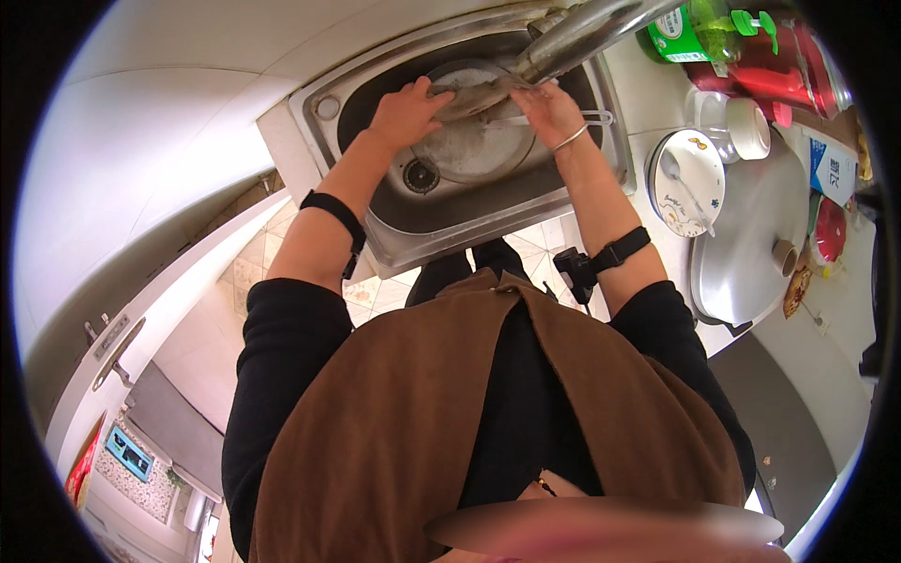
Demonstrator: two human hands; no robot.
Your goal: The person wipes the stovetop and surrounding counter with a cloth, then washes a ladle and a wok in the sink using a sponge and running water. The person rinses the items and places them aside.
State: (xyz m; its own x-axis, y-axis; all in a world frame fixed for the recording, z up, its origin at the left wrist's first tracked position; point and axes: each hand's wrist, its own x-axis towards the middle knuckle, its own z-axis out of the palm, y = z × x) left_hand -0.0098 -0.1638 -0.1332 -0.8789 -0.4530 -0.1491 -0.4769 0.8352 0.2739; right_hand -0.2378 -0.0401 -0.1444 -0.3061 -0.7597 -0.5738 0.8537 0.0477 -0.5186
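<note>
A greyish-brown wet cloth [479,100] is stretched between my two hands above a stainless steel sink [464,225]. My left hand [407,118] grips its left end. The right end is in my right hand [550,112], close under the metal faucet [570,46]. Below the cloth, a round, pale pan or basin [471,155] lies in the sink; its exact kind is unclear. A white handle [597,118] passes behind my right hand towards the sink's right rim, and what it belongs to is partly hidden.
A dark drain strainer [421,174] shows at the sink's lower left. On the right counter are a spoon [686,186] on stacked bowls [693,151], a large metal lid [750,246], a clear plastic jar [711,116] and a green soap bottle [697,32]. An open door [169,302] stands left.
</note>
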